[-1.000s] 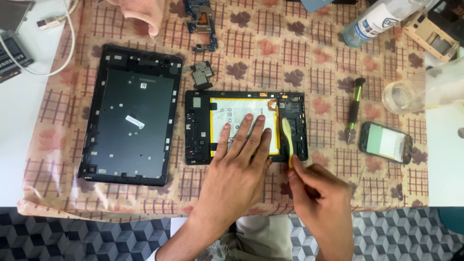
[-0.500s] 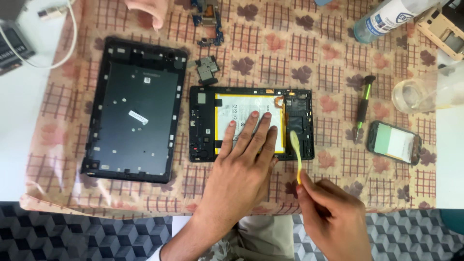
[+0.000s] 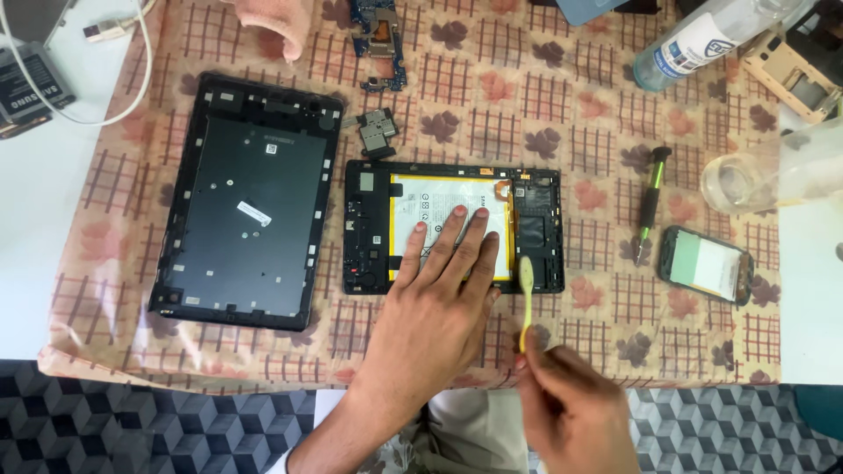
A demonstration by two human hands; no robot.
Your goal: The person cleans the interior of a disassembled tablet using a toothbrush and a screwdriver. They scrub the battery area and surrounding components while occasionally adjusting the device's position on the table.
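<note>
An opened tablet frame (image 3: 364, 237) lies on the patterned cloth, its white battery (image 3: 439, 197) exposed. My left hand (image 3: 435, 294) rests flat on the battery, fingers spread, pressing the frame down. My right hand (image 3: 571, 408) grips a thin yellow pry tool (image 3: 526, 294) near the table's front edge. The tool's tip touches the battery's lower right corner, next to the dark board area (image 3: 536, 230).
A black tablet back cover (image 3: 246, 202) lies at the left. A small circuit board (image 3: 379, 26), a loose black part (image 3: 376, 132), a green-handled screwdriver (image 3: 650, 200), a small phone (image 3: 707, 263), a clear bottle (image 3: 702, 39), a glass dish (image 3: 733, 180) and a white cable (image 3: 105, 105) surround the work.
My right hand has drawn back toward me and the yellow tool now stands nearly upright at the battery's lower right corner. My left hand stays flat on the battery.
</note>
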